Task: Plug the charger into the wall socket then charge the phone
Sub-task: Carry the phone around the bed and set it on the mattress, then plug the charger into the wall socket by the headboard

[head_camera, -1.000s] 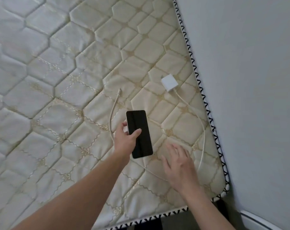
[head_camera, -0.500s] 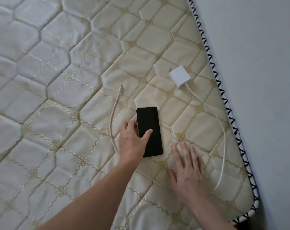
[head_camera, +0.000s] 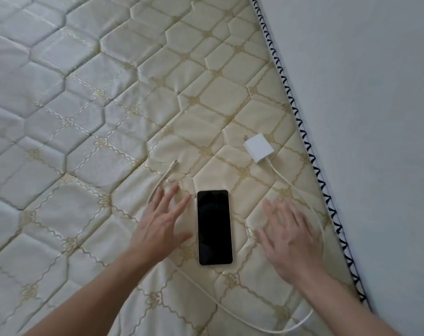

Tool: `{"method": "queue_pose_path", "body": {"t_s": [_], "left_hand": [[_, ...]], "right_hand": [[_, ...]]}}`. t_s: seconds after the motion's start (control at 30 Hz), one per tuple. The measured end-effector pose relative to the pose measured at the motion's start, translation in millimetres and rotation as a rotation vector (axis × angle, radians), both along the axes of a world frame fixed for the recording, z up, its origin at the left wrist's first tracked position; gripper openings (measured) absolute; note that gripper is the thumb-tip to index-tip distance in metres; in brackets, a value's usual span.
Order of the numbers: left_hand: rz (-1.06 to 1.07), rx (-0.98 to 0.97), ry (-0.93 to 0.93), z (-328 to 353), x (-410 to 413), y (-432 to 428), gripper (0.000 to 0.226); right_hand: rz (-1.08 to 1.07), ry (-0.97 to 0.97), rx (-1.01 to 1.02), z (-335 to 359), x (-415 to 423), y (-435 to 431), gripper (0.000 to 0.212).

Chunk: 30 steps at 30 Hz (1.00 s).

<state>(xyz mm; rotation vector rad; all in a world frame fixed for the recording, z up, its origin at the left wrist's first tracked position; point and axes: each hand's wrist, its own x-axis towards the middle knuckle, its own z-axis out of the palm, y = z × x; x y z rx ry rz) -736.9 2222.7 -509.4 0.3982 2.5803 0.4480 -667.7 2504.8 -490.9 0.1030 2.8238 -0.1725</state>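
Observation:
A black-screened phone (head_camera: 214,227) lies face up on the quilted mattress (head_camera: 114,112), between my two hands. My left hand (head_camera: 163,224) is flat and open just left of it, fingers spread, partly over the white cable (head_camera: 230,311). My right hand (head_camera: 289,236) is open to the right of the phone, blurred, holding nothing. The white charger brick (head_camera: 259,147) rests beyond my right hand near the mattress edge, prongs pointing up-left. The cable's free connector (head_camera: 174,163) lies just past my left fingertips. No wall socket is in view.
A plain pale wall (head_camera: 366,117) runs along the right of the mattress. The mattress edge has black-and-white zigzag piping (head_camera: 303,132). The cable loops from the brick under my right hand, around the near corner and back under my left arm.
My left hand has let go of the phone, which now lies flat on the mattress. Both hands are spread open on either side of it. The view has shifted toward the wall.

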Motion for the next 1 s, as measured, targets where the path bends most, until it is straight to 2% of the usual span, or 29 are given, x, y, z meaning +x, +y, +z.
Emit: {"method": "queue_pose_path", "body": {"t_s": [0.1,0.23,0.5,0.6,0.73,0.83,0.93,1.0], "left_hand": [[-0.036,-0.188,-0.054,-0.6,-0.8,-3.9,0.108],[-0.004,-0.231,-0.053,-7.8,0.5,-2.7,0.123],[-0.076,-0.357,-0.126,-4.5,-5.3,7.9,0.121],[-0.104,-0.388,-0.177,-1.9,-6.7,10.9,0.120],[-0.143,-0.442,-0.202,-2.9,-8.1,12.5,0.120],[-0.152,-0.456,-0.212,-4.1,-8.0,12.8,0.121],[-0.160,-0.474,-0.217,-2.6,-7.7,11.8,0.122],[-0.170,-0.484,-0.216,2.1,-8.9,14.4,0.122]], "right_hand": [[-0.033,0.045,-0.033,5.7,-50.4,8.4,0.062],[-0.141,0.075,-0.106,4.8,-104.9,7.7,0.070],[-0.302,0.052,-0.118,-7.9,-166.5,-10.6,0.080],[-0.395,0.010,-0.114,-9.3,-171.0,-10.9,0.075],[-0.359,-0.090,-0.096,-3.9,-169.2,-8.8,0.067],[-0.458,-0.110,-0.236,10.8,-160.1,-4.3,0.062],[-0.609,-0.102,-0.412,37.9,-136.5,-2.0,0.044],[-0.642,-0.125,-0.459,58.2,-117.3,-2.1,0.041]]}}
